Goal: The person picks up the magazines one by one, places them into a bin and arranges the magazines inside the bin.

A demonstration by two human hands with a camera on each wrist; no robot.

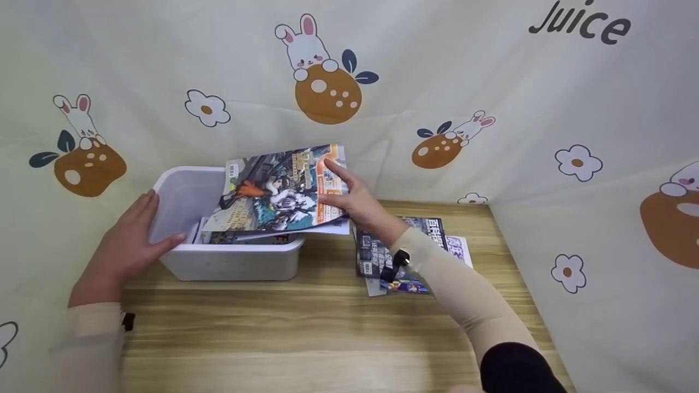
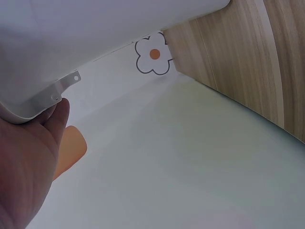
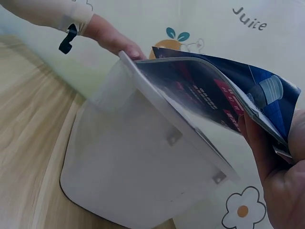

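Observation:
A white plastic bin (image 1: 235, 266) stands on the table. My left hand (image 1: 117, 251) grips its left rim, thumb along the front corner; in the left wrist view the fingers (image 2: 58, 119) reach under the rim's lip. My right hand (image 1: 367, 210) pinches a colourful magazine (image 1: 273, 194) by its right edge, thumb on the cover. The magazine slants over the bin's right part, its left end over the opening. Seen from the right wrist, its dark pages (image 3: 190, 90) bow and spread apart. More booklets (image 1: 262, 238) lie inside the bin, mostly hidden under the magazine.
Right of the bin, a loose pile of magazines (image 1: 368, 254) lies on the wooden table (image 1: 273, 333), partly behind my right forearm. A cloth wall (image 1: 393, 71) printed with rabbits, oranges and flowers closes off the back and both sides.

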